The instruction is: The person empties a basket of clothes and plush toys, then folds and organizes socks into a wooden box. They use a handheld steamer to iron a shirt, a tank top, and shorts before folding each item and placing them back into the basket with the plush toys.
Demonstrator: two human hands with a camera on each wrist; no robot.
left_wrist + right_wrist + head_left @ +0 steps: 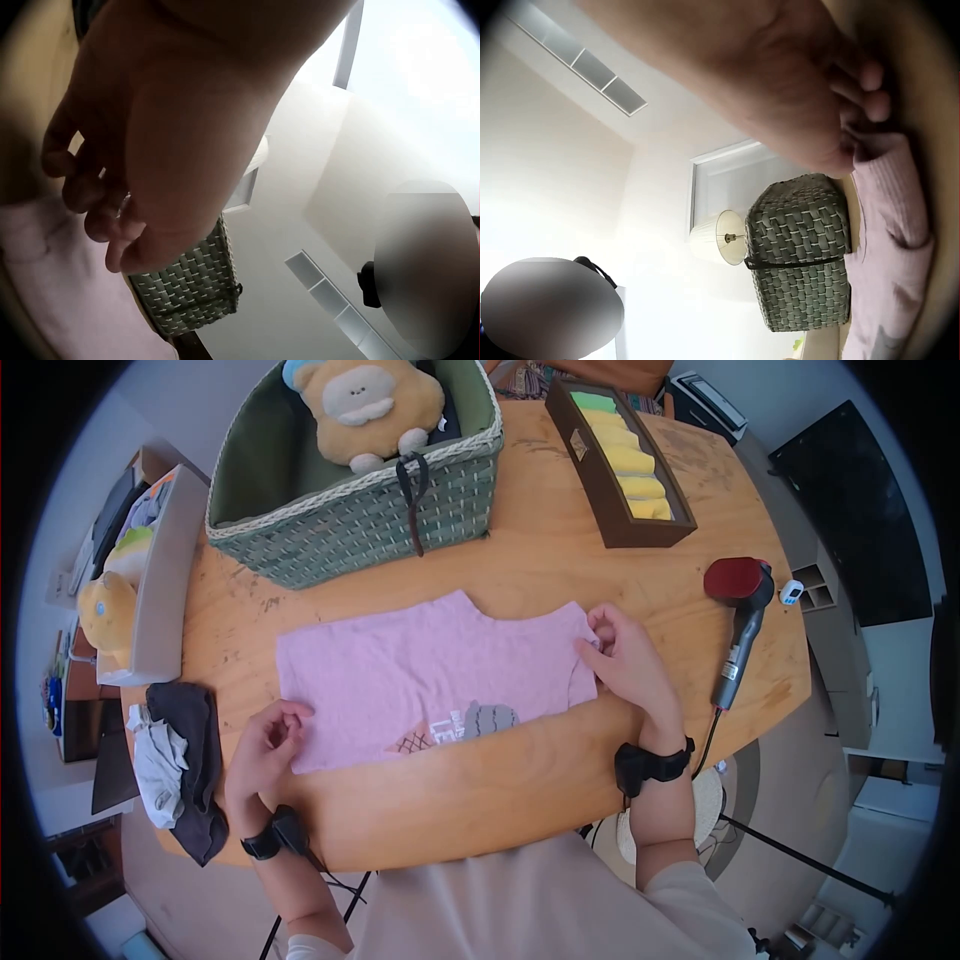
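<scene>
"Two hands on your feed; what are the fingers doing?"

"I see the left hand (262, 748) with fingers curled at one end of the pink shirt (380, 660); I cannot tell whether they pinch it. At the other end, the right hand (628, 660) pinches the cloth between thumb and fingers"

"Where is the pink shirt?"

"Flat on the wooden table (430, 830), on the person's side of the basket (360, 525), printed patch along its near edge"

"What's around?"

"Nearer than the basket, off to its left, a dark cloth (200, 710) with a white cloth (160, 770); off to its right, a red-and-grey handheld device (748, 615)"

"Farther out?"

"Right of the basket, a brown box (650, 534) of yellow and green bundles (630, 460); inside the basket, a plush toy (375, 400); beyond it, by my right wrist view, a lamp (714, 238)"
</scene>
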